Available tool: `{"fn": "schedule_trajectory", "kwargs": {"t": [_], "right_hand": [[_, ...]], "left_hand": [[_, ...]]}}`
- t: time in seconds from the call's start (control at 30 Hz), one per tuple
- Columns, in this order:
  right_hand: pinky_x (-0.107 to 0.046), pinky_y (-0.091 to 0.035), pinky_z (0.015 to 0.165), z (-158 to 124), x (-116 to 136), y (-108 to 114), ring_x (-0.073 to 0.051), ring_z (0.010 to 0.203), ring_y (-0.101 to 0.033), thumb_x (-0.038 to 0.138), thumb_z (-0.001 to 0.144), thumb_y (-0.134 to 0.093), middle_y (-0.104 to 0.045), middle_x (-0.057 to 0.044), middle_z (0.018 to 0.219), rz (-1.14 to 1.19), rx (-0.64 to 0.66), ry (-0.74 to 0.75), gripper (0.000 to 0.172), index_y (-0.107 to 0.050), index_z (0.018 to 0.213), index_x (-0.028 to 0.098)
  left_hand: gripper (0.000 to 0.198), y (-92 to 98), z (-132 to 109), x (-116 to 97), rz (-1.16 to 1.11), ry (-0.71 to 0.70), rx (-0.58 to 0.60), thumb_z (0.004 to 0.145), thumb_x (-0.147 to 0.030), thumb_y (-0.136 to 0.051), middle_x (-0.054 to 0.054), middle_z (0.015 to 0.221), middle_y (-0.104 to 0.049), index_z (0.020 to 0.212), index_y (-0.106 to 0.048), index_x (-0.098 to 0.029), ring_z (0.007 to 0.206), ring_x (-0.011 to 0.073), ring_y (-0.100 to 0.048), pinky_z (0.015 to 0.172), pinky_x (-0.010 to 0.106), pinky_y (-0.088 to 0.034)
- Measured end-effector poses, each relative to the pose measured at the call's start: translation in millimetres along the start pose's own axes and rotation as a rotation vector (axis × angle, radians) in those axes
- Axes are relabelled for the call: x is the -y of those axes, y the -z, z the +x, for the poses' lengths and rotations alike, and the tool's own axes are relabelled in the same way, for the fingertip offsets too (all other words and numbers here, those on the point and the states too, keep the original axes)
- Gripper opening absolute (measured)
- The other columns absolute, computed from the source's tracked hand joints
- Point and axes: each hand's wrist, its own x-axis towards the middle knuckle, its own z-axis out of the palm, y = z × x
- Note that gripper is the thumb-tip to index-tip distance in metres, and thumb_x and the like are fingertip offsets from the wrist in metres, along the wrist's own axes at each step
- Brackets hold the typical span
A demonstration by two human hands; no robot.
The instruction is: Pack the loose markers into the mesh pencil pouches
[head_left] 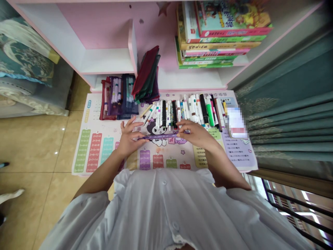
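A narrow purple zip pouch [163,136], seen almost edge-on, stretches between my two hands above the mat. My left hand [130,135] pinches its left end low down, with the other fingers spread. At the right end, my right hand [191,133] grips it between thumb and curled fingers. Just beyond lies a row of markers [192,107], white, black, green and brown, side by side. Filled mesh pouches [116,95] with markers inside lie at the back left. Beside them, a stack of dark red, green and purple mesh pouches [147,76] leans on the shelf.
A printed mat [88,146] with times tables covers the desk. A blurred-out phone [237,121] lies at the right of the markers. Behind stands a pink and white shelf [104,60] with stacked books [215,45]. A teal curtain [281,104] hangs on the right.
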Motion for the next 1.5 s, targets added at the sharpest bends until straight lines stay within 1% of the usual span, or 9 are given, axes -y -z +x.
{"fn": "schedule_trajectory", "kwargs": {"t": [0.1,0.27,0.47,0.73,0.9,1.07,1.2,1.37,1.5], "right_hand": [[-0.053,-0.036,0.114,-1,0,2,-0.030,0.137,-0.050,0.039,0.081,-0.062,-0.065,-0.002,0.134,-0.004,-0.004,-0.005,0.021,-0.070,0.068,0.025],[-0.053,-0.038,0.111,-5,-2,7,-0.031,0.135,-0.052,0.039,0.081,-0.062,-0.065,-0.002,0.135,-0.026,-0.023,-0.041,0.021,-0.071,0.068,0.026],[-0.051,-0.040,0.110,-7,-4,8,-0.030,0.133,-0.053,0.041,0.082,-0.061,-0.064,-0.001,0.136,-0.030,-0.017,-0.066,0.022,-0.071,0.070,0.026],[-0.054,-0.042,0.107,-10,-3,12,-0.032,0.130,-0.056,0.040,0.078,-0.062,-0.067,-0.001,0.129,-0.011,-0.058,-0.076,0.022,-0.070,0.064,0.026],[-0.054,-0.042,0.107,-12,-6,16,-0.031,0.124,-0.060,0.039,0.079,-0.061,-0.068,-0.002,0.128,-0.032,-0.075,-0.073,0.022,-0.068,0.063,0.025],[-0.051,-0.045,0.103,-14,-11,19,-0.031,0.121,-0.062,0.039,0.079,-0.063,-0.068,-0.002,0.129,-0.033,-0.106,-0.068,0.020,-0.069,0.065,0.025],[-0.049,-0.049,0.096,-15,-13,20,-0.031,0.120,-0.062,0.038,0.079,-0.062,-0.068,-0.002,0.129,-0.040,-0.099,-0.093,0.020,-0.069,0.065,0.026],[-0.049,-0.048,0.096,-17,-17,21,-0.030,0.119,-0.062,0.042,0.079,-0.062,-0.068,-0.001,0.127,-0.038,-0.119,-0.092,0.022,-0.069,0.065,0.026],[-0.047,-0.050,0.091,-18,-24,21,-0.030,0.115,-0.063,0.042,0.077,-0.063,-0.070,-0.001,0.123,-0.039,-0.148,-0.089,0.022,-0.069,0.065,0.026]], "left_hand": [[0.031,0.5,0,0,-0.005,-0.017,-0.011,0.077,-0.055,-0.077,0.003,0.124,-0.069,0.065,-0.073,-0.027,0.142,0.0326,-0.043,0.121,0.060,-0.011],[0.030,1.6,-1,2,0.009,0.033,0.008,0.076,-0.054,-0.079,0.003,0.126,-0.068,0.065,-0.073,-0.027,0.143,0.0325,-0.041,0.121,0.058,-0.013],[0.032,1.1,0,1,-0.036,-0.015,-0.035,0.078,-0.057,-0.076,0.004,0.123,-0.069,0.066,-0.073,-0.027,0.141,0.0331,-0.044,0.120,0.060,-0.013],[0.033,2.4,0,0,-0.006,0.056,0.011,0.075,-0.057,-0.078,0.003,0.126,-0.068,0.064,-0.073,-0.026,0.143,0.0328,-0.041,0.121,0.060,-0.013],[0.033,1.7,0,2,-0.024,0.023,-0.011,0.077,-0.057,-0.076,0.003,0.126,-0.068,0.065,-0.073,-0.027,0.143,0.0326,-0.042,0.121,0.060,-0.012],[0.033,2.5,0,4,-0.006,0.041,-0.001,0.076,-0.058,-0.077,0.003,0.127,-0.068,0.065,-0.073,-0.027,0.143,0.0327,-0.041,0.121,0.059,-0.012],[0.033,2.9,0,4,-0.008,0.033,-0.003,0.076,-0.058,-0.077,0.003,0.127,-0.068,0.065,-0.072,-0.027,0.143,0.0326,-0.041,0.121,0.060,-0.012],[0.033,3.6,1,4,0.003,0.030,-0.002,0.075,-0.058,-0.077,0.003,0.126,-0.068,0.065,-0.072,-0.027,0.142,0.0332,-0.042,0.120,0.060,-0.013],[0.033,4.9,2,4,0.023,0.050,0.013,0.074,-0.059,-0.078,0.003,0.125,-0.069,0.065,-0.073,-0.027,0.142,0.0330,-0.041,0.120,0.060,-0.014]]}}
